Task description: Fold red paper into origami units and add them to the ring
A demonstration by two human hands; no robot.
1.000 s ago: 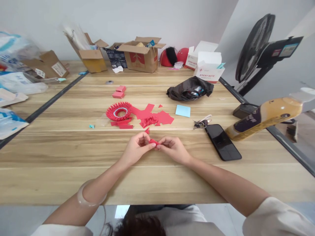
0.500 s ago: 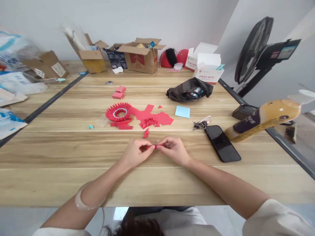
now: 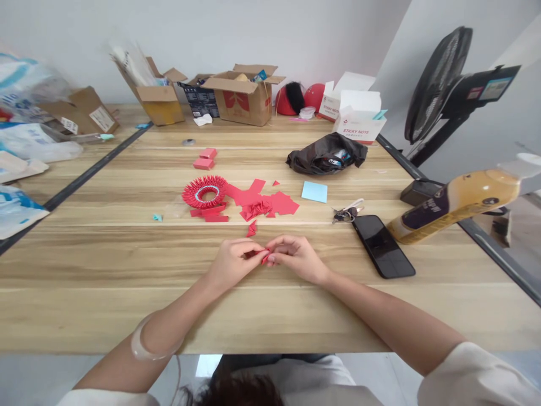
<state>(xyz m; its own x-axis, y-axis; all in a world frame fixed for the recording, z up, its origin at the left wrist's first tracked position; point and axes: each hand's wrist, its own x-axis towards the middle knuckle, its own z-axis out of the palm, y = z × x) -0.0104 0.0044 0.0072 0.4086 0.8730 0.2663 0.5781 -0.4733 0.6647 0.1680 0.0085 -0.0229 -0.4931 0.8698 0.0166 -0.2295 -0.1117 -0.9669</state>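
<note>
Between my fingertips is a small folded piece of red paper (image 3: 265, 259), partly hidden by the fingers. My left hand (image 3: 235, 261) pinches it from the left, and my right hand (image 3: 296, 259) closes on its right side. Just beyond them lies a folded red paper triangle (image 3: 252, 228). Farther back is a heap of red paper pieces (image 3: 287, 204), some flat and some folded. To its left sits a spiky ring of folded red paper (image 3: 192, 193) with a light blue inner edge, and red paper strips (image 3: 216, 219) lie in front of it.
A black phone (image 3: 384, 246), keys (image 3: 346, 214) and a tilted yellow bottle (image 3: 459, 200) are on the right. Behind lie a blue sticky-note pad (image 3: 314, 192) and a black plastic bag (image 3: 313, 157). Cardboard boxes (image 3: 243, 104) line the wall; a fan (image 3: 439, 84) stands at right.
The red paper between my hands has gone from a level strip to a more folded, tilted piece. My right fingers have shifted slightly left, closer to the left ones.
</note>
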